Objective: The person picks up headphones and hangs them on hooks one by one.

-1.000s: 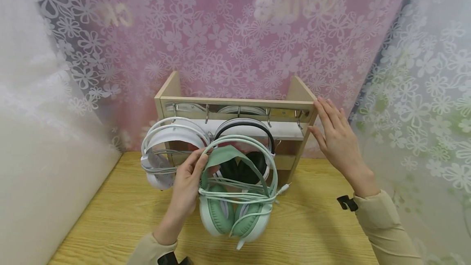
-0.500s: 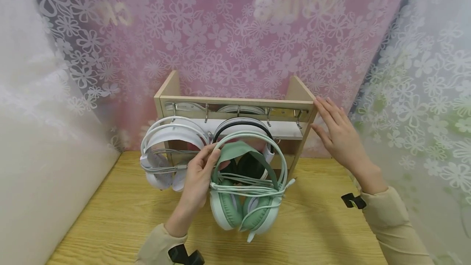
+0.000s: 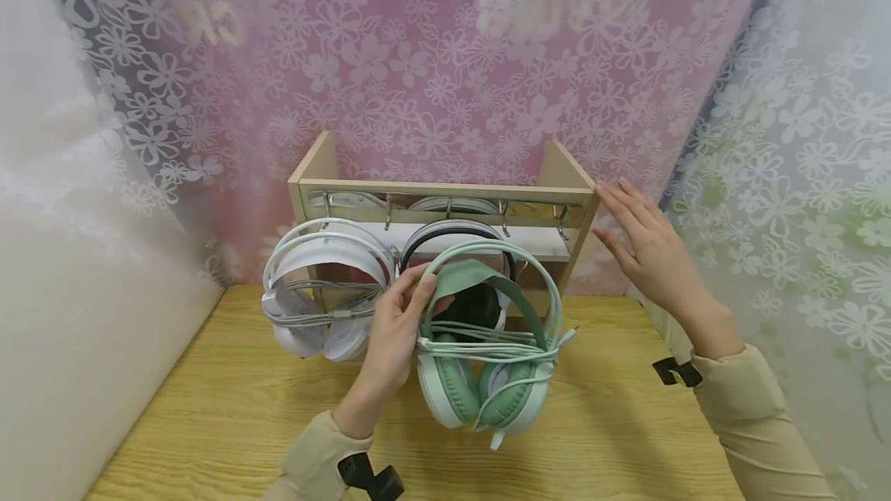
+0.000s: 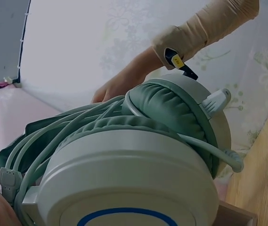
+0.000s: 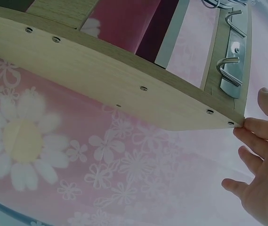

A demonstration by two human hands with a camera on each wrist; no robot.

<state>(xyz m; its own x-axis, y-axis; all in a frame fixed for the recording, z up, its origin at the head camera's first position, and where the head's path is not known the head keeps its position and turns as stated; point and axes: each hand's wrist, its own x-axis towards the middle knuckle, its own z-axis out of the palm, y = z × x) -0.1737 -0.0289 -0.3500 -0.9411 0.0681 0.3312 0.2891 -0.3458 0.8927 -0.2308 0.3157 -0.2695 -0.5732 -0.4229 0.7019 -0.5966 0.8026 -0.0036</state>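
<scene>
My left hand (image 3: pixel 401 323) pinches the left side of the band of a green and white pair of headphones (image 3: pixel 511 393), its cable wound across between band and cups. They hang in front of a wooden rack (image 3: pixel 445 188) with a row of metal hooks (image 3: pixel 503 219). With fingers extended, my right hand (image 3: pixel 647 250) touches the rack's upper right corner; the right wrist view shows its fingertips at the wooden edge. White headphones (image 3: pixel 327 253) hang at the rack's left. Beside them hang black and white headphones (image 3: pixel 455 230), partly hidden behind the green pair.
The rack stands on a yellow wood-grain table (image 3: pixel 230 408). Behind it hangs a pink flowered curtain (image 3: pixel 431 60), with pale sheeting on both sides. Two hooks on the right (image 3: pixel 561 223) carry nothing.
My left hand has moved to the right with the green headphones and slightly up. My right hand stays at the rack's corner, its thumb a little farther from the side panel.
</scene>
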